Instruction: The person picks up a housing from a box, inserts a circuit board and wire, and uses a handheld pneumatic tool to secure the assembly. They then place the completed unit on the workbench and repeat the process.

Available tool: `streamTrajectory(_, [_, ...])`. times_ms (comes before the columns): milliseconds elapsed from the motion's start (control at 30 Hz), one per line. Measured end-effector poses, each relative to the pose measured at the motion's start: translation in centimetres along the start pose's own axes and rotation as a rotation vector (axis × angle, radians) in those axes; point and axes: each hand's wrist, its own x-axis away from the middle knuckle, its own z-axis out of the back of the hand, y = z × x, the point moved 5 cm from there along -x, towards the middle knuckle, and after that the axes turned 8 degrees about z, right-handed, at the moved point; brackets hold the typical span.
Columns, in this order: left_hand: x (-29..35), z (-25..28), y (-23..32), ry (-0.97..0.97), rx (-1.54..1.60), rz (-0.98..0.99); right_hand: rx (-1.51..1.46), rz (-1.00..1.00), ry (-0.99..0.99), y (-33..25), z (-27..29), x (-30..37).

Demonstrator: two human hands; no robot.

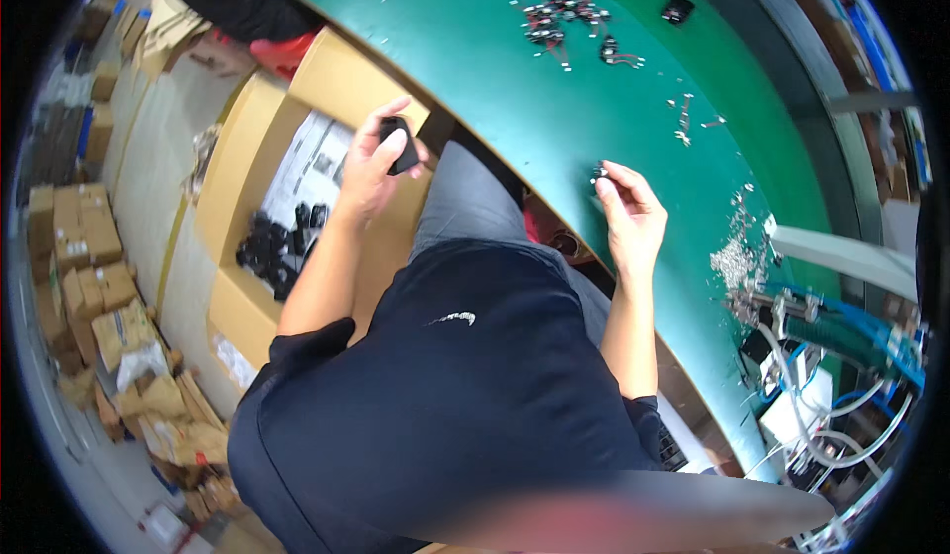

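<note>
Dark-shirted torso and grey-trousered lap fill the lower middle of the view, and both bare forearms rise from it toward twelve o'clock. Biggest of the surroundings is the green tabletop (pixel 515 79), curving from eleven o'clock round to four o'clock, its edge close against the knees so that small work stays within easy reach. Next in size, an open cardboard box (pixel 242 148) stands on the floor at about nine o'clock, low beside the seat, likely so that a hand can dip into it without standing; black housings (pixel 272 247) lie heaped in it on a printed sheet. At four o'clock a fixture with blue and white tubing (pixel 841 356) sits on the tabletop's near end, with a pile of small silvery parts (pixel 734 257) just beside it. Loose wired components (pixel 559 15) are scattered at twelve o'clock, well apart from the hands. Above the box, the left hand (pixel 371 163) has its grip closed around a black housing (pixel 401 143), lifted and tilted toward the face as if for inspection. Over the tabletop's edge at two o'clock, the right hand (pixel 628 213) pinches a tiny dark part (pixel 600 172) between thumb and fingertips, a narrow grip suited to so small a piece.
</note>
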Motion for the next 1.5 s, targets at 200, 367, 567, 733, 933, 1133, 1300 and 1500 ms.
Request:
streamTrajectory(200, [-6.0,-13.2,-2.9,-0.375,-0.006,0.282,-0.194,-0.003,0.074,-2.3,1.4,0.8])
streamTrajectory(367, [-9.1,-21.2,-4.1,-0.769,-0.870,-0.085,-0.187,-0.012,0.224,-2.4,5.1,2.2])
streamTrajectory(567, [-10.8,-25.7,-5.6,-1.157,-1.378,-0.446,-0.115,0.034,0.254,-1.4,6.5,3.5])
streamTrajectory(733, [-9.0,-23.9,-5.2,-0.925,-1.280,-0.390,0.222,0.180,0.226,-1.7,7.5,3.6])
streamTrajectory(933, [-7.5,-25.2,-8.7,-0.529,-1.247,-0.542,0.223,0.173,0.292,-1.1,7.0,1.2])
streamTrajectory(1133, [-9.2,-25.6,-9.6,-0.693,-1.081,-0.562,0.805,0.515,0.145,-3.5,5.4,0.8])
streamTrajectory(1300, [-8.8,-25.5,-9.4,-0.721,-1.021,-0.683,0.942,0.542,0.049,-4.2,4.6,0.7])
streamTrajectory(1500, [-8.8,-25.7,-9.3,-0.767,-1.043,-0.676,0.967,0.420,-0.005,-4.7,4.9,0.2])
